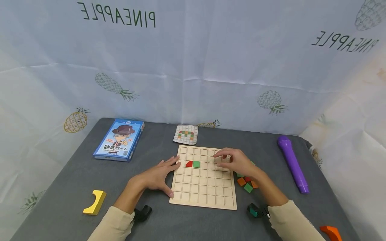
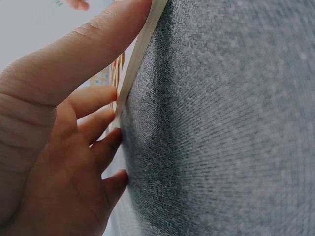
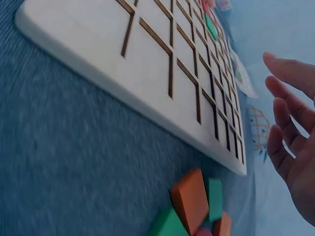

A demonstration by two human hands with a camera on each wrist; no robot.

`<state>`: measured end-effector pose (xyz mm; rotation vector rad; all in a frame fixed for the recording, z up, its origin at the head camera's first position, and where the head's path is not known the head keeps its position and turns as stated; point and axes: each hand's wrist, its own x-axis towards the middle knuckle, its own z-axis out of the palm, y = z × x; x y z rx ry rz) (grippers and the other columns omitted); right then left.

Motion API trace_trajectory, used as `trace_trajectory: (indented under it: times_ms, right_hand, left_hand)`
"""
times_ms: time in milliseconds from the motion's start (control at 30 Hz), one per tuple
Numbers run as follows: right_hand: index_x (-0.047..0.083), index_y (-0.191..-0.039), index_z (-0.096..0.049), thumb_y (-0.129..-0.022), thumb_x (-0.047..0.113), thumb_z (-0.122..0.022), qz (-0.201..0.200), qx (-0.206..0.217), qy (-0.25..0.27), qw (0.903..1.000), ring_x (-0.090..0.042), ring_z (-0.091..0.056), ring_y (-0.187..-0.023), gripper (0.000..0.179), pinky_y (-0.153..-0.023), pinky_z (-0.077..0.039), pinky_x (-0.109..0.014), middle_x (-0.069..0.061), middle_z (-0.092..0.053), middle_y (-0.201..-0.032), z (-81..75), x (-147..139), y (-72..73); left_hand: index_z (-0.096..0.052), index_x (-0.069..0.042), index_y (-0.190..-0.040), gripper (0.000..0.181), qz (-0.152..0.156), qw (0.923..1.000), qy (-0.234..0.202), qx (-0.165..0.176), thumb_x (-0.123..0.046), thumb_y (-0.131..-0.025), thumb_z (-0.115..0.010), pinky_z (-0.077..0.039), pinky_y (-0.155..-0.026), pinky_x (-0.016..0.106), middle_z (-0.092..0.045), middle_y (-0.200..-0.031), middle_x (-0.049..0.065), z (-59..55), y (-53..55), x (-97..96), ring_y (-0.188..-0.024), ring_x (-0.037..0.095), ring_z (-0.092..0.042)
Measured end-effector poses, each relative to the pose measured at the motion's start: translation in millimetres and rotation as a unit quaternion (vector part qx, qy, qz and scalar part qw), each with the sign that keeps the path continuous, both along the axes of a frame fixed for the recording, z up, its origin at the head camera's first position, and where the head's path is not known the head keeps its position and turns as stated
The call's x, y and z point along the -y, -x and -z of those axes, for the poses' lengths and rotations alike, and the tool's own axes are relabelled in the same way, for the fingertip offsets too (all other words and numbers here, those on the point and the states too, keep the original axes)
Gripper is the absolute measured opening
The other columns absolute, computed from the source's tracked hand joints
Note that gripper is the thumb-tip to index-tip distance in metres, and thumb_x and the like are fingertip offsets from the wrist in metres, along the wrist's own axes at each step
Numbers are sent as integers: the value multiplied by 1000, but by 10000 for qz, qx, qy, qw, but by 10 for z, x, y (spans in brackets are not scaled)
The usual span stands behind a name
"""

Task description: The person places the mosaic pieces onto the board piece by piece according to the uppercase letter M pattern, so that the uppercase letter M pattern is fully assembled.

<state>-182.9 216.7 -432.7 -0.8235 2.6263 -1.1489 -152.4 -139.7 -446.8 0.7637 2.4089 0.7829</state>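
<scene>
A light wooden grid board [image 1: 203, 184] lies flat on the grey table. In one of its upper rows, a red quarter-round piece [image 1: 189, 163] sits beside a green square piece [image 1: 196, 164]. My left hand [image 1: 158, 175] spreads over the board's left edge, thumb near the lower corner and fingertips higher up; the left wrist view shows the thumb along the wooden edge [image 2: 142, 46]. Above the board's right side hovers my right hand [image 1: 236, 161], its thumb and index finger apart. In the right wrist view nothing shows between the right hand's fingers [image 3: 290, 105].
Several orange, green and red pieces [image 1: 248, 188] lie right of the board, partly under my right forearm. A pattern card [image 1: 186, 134] lies behind it. Around stand a blue game box [image 1: 120, 140], a yellow arch block [image 1: 95, 203], a purple microphone-shaped object [image 1: 292, 164] and an orange block [image 1: 331, 231].
</scene>
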Motion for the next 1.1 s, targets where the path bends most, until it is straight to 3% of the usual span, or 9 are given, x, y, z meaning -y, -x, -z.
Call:
trace_trajectory:
  times_ms: [300, 600, 800, 967, 1100]
  right_hand:
    - [10, -125, -73, -94, 21, -75, 489, -235, -68, 9985, -31, -62, -105, 33, -75, -54, -25, -6, -70, -126, -71, -470, -121]
    - [9, -124, -73, -94, 17, -74, 822, -602, -114, 9947, -13, -63, -101, 31, -77, -55, -23, -6, -71, -123, -12, -807, -227]
    - [4, -124, -72, -93, 15, -75, 924, -539, -21, 9943, -6, -63, -103, 33, -77, -56, -22, 0, -71, -122, 58, -937, -304]
    - [9, -126, -72, -93, 15, -74, 986, -389, -17, 9944, -3, -63, -95, 33, -74, -55, -21, -13, -73, -122, 110, -1017, -334]
    - [10, -127, -72, -94, 19, -75, 1104, -129, -145, 9937, -3, -59, -86, 35, -69, -52, -22, -15, -73, -123, 169, -1065, -345]
  left_hand:
    - [-29, -5, -161, 117, 25, 10000, -28, 10, -39, -70, -94, -7, -129, 65, -8, -174, 13, 7, -3, 4, -162, 37, -7]
    - [-29, -4, -161, 117, 16, 10000, -38, 10, -37, -70, -94, -7, -128, 65, -8, -174, 14, -10, -6, 10, -162, 38, -7]
    - [-29, -5, -161, 117, -4, 10000, 11, 29, -37, -70, -94, -7, -129, 65, -8, -174, 13, -2, 0, -1, -162, 37, -7]
    - [-29, -7, -161, 117, -9, 10000, 58, 26, -38, -70, -94, -7, -129, 64, -8, -175, 11, 6, 11, -1, -162, 35, -6]
    - [-29, -7, -162, 117, -12, 10000, 87, 36, -39, -70, -94, -7, -130, 62, -7, -175, 10, 12, 11, -4, -163, 34, -6]
